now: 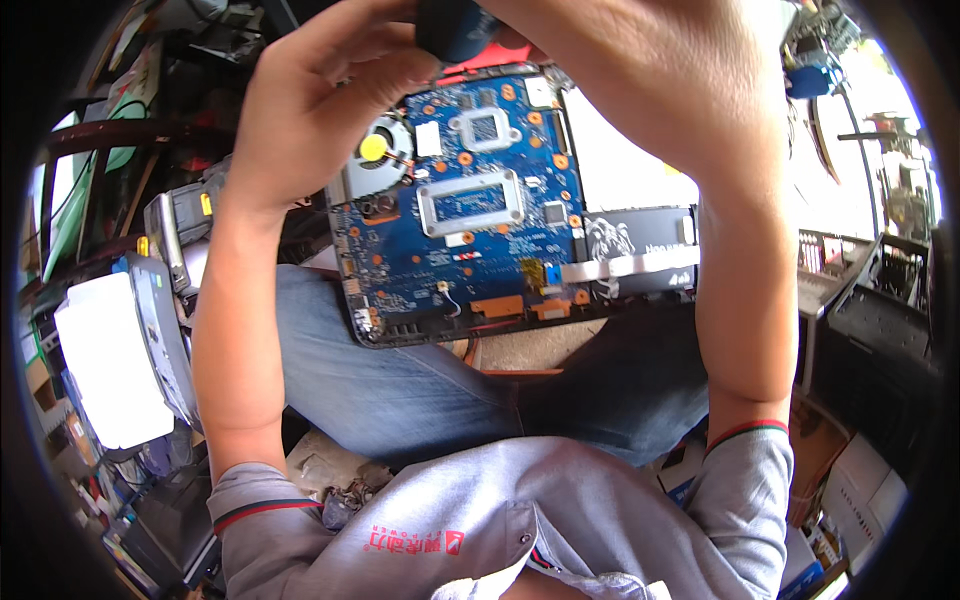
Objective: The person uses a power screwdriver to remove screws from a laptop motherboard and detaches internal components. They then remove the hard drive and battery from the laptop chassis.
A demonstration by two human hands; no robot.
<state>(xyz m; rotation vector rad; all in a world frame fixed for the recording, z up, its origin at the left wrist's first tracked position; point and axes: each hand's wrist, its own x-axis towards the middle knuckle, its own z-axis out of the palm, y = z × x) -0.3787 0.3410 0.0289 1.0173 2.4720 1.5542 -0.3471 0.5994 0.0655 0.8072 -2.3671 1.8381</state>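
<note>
Both hands are raised close together at the top of the view. My left hand is closed, its thumb and fingers against a dark, rounded object that is partly cut off by the top edge. My right hand reaches across to the same object from the other side; most of its fingers are hidden. Something red shows just behind the dark object. Below the hands, an opened laptop base lies across my lap, with a blue circuit board, a round fan and metal frames around two chip areas.
A white ribbon cable crosses a black drive at the laptop's right. Stacked devices and a white panel stand to my left. Dark metal casings and a white box crowd the right side.
</note>
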